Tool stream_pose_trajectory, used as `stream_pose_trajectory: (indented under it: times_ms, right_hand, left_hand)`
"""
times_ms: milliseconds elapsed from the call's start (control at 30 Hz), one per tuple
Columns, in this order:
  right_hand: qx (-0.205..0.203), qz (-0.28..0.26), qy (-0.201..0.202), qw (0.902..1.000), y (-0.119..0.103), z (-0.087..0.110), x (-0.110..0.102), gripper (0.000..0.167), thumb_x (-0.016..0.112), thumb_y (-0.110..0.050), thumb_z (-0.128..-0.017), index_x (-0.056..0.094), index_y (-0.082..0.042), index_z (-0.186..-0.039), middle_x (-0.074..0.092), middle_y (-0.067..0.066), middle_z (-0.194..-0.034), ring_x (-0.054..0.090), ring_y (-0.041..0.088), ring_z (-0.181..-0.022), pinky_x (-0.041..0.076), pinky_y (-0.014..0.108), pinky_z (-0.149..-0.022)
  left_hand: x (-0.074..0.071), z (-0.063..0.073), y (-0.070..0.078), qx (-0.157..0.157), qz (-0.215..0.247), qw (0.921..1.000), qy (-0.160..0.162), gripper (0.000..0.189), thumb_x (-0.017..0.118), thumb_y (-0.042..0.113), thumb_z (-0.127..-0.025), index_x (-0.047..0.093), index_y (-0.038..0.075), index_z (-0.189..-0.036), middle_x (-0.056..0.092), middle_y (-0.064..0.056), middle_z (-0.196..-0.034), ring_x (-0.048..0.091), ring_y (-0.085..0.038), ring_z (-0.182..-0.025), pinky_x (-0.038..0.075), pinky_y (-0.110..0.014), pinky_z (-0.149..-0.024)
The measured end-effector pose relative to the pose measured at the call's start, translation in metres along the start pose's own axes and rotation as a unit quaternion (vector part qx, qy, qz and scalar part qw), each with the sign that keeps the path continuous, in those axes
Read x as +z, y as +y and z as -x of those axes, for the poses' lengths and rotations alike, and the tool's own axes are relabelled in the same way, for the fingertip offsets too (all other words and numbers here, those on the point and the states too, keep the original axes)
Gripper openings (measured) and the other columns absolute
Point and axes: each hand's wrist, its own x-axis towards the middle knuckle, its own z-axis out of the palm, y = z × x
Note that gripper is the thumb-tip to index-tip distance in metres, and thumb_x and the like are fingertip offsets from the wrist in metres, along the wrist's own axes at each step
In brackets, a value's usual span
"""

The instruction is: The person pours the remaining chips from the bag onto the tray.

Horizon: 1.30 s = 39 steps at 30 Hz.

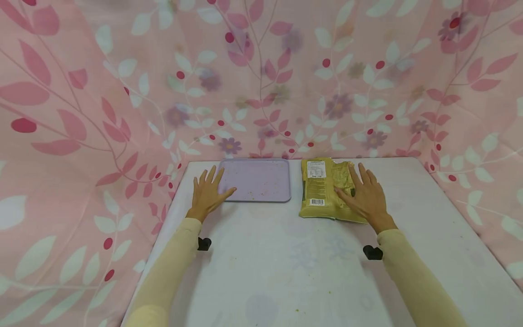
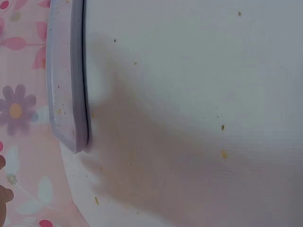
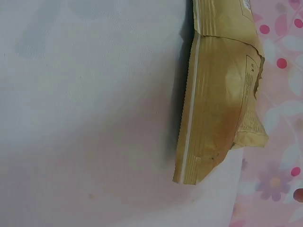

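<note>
In the head view my left hand (image 1: 207, 193) is spread, its fingers straight, over the left edge of a shallow lilac tray (image 1: 257, 179) with crumbs on it. My right hand (image 1: 369, 195) is also spread, above the right part of a gold, crinkled food packet (image 1: 316, 190) that bears a white label and a barcode. Neither hand grips anything. The left wrist view has the tray's side (image 2: 78, 85) and a hand shadow on the table. From the right wrist the packet's sealed edge (image 3: 189, 109) and torn, crumpled top show; its contents are hidden.
A white-covered table (image 1: 265, 263) carries both things near its far edge, with scattered crumbs on the cover. Pink floral cloth (image 1: 261, 81) hangs behind and along both sides. Small black mounts (image 1: 372, 252) sit at the wrists.
</note>
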Motion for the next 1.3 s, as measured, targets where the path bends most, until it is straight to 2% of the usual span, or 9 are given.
stream_pose_trajectory:
  times_ms: [167, 267, 367, 567, 767, 1000, 1167, 1233, 1300]
  right_hand:
    - [0.0, -0.044, -0.044, 0.998, 0.0, 0.008, 0.01, 0.096, 0.052, -0.068, -0.088, 0.009, -0.02, -0.158, 0.011, 0.02, -0.16, 0.024, 0.049, -0.137, 0.038, 0.067, -0.092]
    - [-0.012, -0.069, -0.087, 0.9937, -0.002, 0.015, 0.023, 0.102, 0.057, -0.071, -0.082, 0.008, -0.025, -0.158, 0.009, 0.017, -0.161, 0.023, 0.048, -0.137, 0.04, 0.069, -0.087]
    - [-0.032, -0.084, -0.124, 0.9881, -0.003, 0.021, 0.037, 0.105, 0.064, -0.071, -0.077, 0.014, -0.027, -0.158, 0.01, 0.017, -0.161, 0.021, 0.05, -0.138, 0.036, 0.072, -0.09]
    - [-0.067, -0.018, -0.163, 0.9841, -0.006, 0.024, 0.058, 0.094, 0.07, -0.051, -0.082, 0.018, -0.031, -0.157, 0.016, 0.019, -0.159, 0.02, 0.049, -0.139, 0.03, 0.079, -0.087]
    - [-0.037, 0.011, -0.177, 0.9835, -0.015, 0.015, 0.06, 0.101, 0.071, -0.011, -0.074, 0.017, -0.034, -0.157, 0.023, 0.021, -0.156, 0.025, 0.051, -0.136, 0.024, 0.085, -0.079]
    - [-0.014, -0.002, -0.127, 0.9918, -0.02, 0.007, 0.066, 0.083, 0.067, -0.001, -0.082, 0.032, -0.025, -0.153, 0.035, 0.026, -0.147, 0.038, 0.051, -0.128, 0.034, 0.078, -0.081]
    - [0.016, -0.085, -0.008, 0.9962, -0.009, 0.015, 0.069, 0.08, 0.06, 0.009, -0.073, 0.047, -0.021, -0.146, 0.048, 0.027, -0.137, 0.047, 0.048, -0.121, 0.042, 0.066, -0.081]
    - [0.029, -0.145, 0.07, 0.9866, -0.006, 0.018, 0.069, 0.078, 0.057, 0.013, -0.071, 0.053, -0.019, -0.142, 0.055, 0.026, -0.13, 0.051, 0.045, -0.117, 0.044, 0.061, -0.084]
    - [0.051, -0.22, 0.15, 0.9625, -0.005, 0.021, 0.066, 0.072, 0.057, 0.014, -0.074, 0.058, -0.018, -0.138, 0.059, 0.022, -0.126, 0.053, 0.041, -0.119, 0.045, 0.054, -0.091]
  left_hand:
    - [0.004, 0.004, -0.001, -0.047, 0.057, 0.9972, -0.003, 0.073, 0.044, 0.061, -0.095, 0.043, 0.009, -0.146, 0.04, -0.02, -0.145, 0.034, -0.042, -0.132, 0.029, -0.062, -0.103]
    - [0.007, 0.009, -0.006, -0.116, 0.104, 0.9877, -0.012, 0.055, 0.047, 0.04, -0.1, 0.051, 0.0, -0.137, 0.046, -0.024, -0.133, 0.043, -0.043, -0.122, 0.04, -0.057, -0.095]
    - [0.012, 0.014, -0.012, -0.165, 0.137, 0.9763, -0.028, 0.046, 0.05, 0.026, -0.1, 0.052, -0.004, -0.135, 0.048, -0.028, -0.125, 0.049, -0.045, -0.114, 0.042, -0.056, -0.092]
    - [0.026, 0.018, -0.023, -0.175, 0.185, 0.9667, -0.026, 0.04, 0.059, 0.008, -0.095, 0.056, -0.008, -0.131, 0.06, -0.025, -0.105, 0.056, -0.037, -0.099, 0.045, -0.05, -0.085]
    - [0.029, 0.013, -0.024, -0.187, 0.208, 0.96, -0.018, 0.039, 0.061, 0.005, -0.093, 0.057, -0.009, -0.13, 0.062, -0.022, -0.1, 0.058, -0.031, -0.09, 0.048, -0.042, -0.075]
    - [0.028, 0.009, -0.024, -0.184, 0.202, 0.9614, -0.026, 0.039, 0.059, 0.004, -0.093, 0.057, -0.008, -0.13, 0.059, -0.024, -0.102, 0.056, -0.033, -0.095, 0.048, -0.04, -0.073]
    - [0.029, 0.008, -0.024, -0.18, 0.204, 0.9618, -0.035, 0.04, 0.058, 0.005, -0.094, 0.056, -0.008, -0.131, 0.059, -0.027, -0.109, 0.054, -0.034, -0.1, 0.047, -0.041, -0.077]
    - [0.028, 0.009, -0.023, -0.185, 0.205, 0.9605, -0.036, 0.04, 0.059, 0.005, -0.093, 0.056, -0.007, -0.131, 0.059, -0.027, -0.112, 0.053, -0.034, -0.101, 0.046, -0.041, -0.078]
    - [0.026, 0.011, -0.022, -0.19, 0.206, 0.9592, -0.036, 0.04, 0.06, 0.004, -0.093, 0.056, -0.007, -0.131, 0.058, -0.028, -0.113, 0.053, -0.034, -0.1, 0.046, -0.042, -0.078]
